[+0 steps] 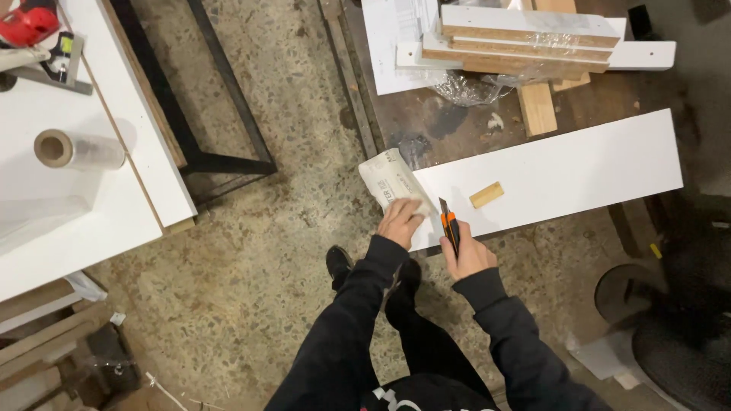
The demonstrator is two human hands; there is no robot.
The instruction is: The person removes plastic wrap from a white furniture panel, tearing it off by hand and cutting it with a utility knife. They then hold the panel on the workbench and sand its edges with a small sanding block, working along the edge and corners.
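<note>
1. The left hand (399, 221) was pressed flat, grip released, on a white paper wrapper (390, 183) with dark print, at the near left end of a long white board (548, 176).
2. The right hand (466, 257) was clenched around an orange-and-black utility knife (449, 227), blade pointed at the board's near edge just beside the wrapper.
3. The board was laid across a dark wooden bench (426, 122); a small wooden block (486, 195) was resting on it.
4. White panels wrapped in clear plastic (525, 38) were stacked at the bench's far side.
5. A roll of clear film (78, 150) was seen on a white bench (68, 228) at left.
</note>
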